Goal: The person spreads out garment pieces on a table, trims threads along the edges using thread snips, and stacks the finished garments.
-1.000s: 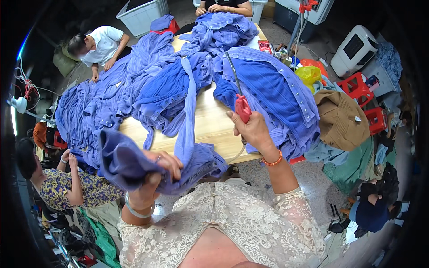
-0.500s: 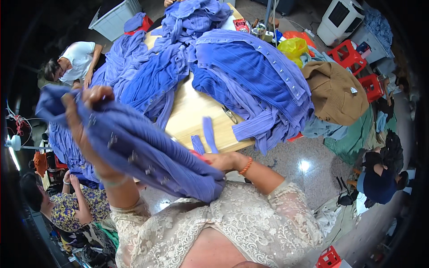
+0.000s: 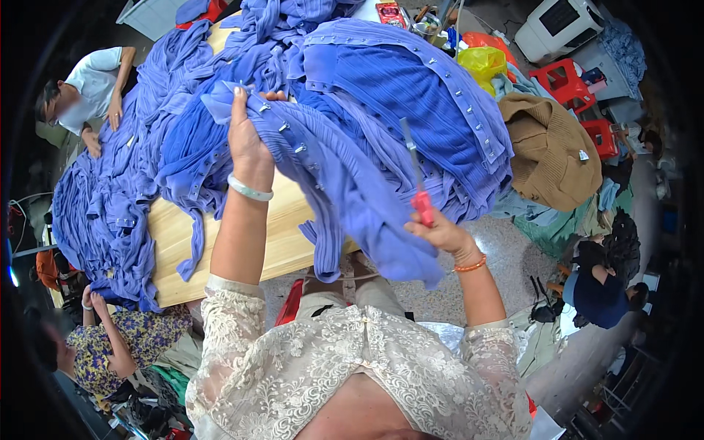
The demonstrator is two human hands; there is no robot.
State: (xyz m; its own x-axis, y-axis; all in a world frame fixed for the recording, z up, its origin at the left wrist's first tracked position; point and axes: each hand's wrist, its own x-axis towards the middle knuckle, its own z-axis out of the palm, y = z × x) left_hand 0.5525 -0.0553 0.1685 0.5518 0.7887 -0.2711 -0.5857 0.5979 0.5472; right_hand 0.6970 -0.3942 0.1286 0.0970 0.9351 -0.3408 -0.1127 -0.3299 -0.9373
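A blue-purple ribbed knit cardigan (image 3: 330, 158) with a row of metal-looking fasteners along its edge stretches in the air over the table's near side. My left hand (image 3: 251, 147), closed, grips its upper end, thumb pointing up. My right hand (image 3: 447, 236) is closed round the red handle of a slim tool (image 3: 421, 208) with a long thin metal blade pointing up; its exact kind is unclear. The cardigan's lower end hangs beside my right hand; whether those fingers also pinch the cloth I cannot tell. A large pile of similar cardigans (image 3: 411, 95) lies beyond.
The wooden table (image 3: 187, 246) bears more heaped blue knitwear (image 3: 110, 183) on the left. A brown knit garment (image 3: 550, 150), a yellow bag (image 3: 484, 66) and red stools (image 3: 561, 88) stand to the right. One person (image 3: 95, 88) works far left, another (image 3: 121, 341) near left.
My left hand has moved right and turned with the cardigan's end. My right hand has moved right and away from my body, bringing the red-handled tool into plain sight. The cardigan now hangs more stretched out.
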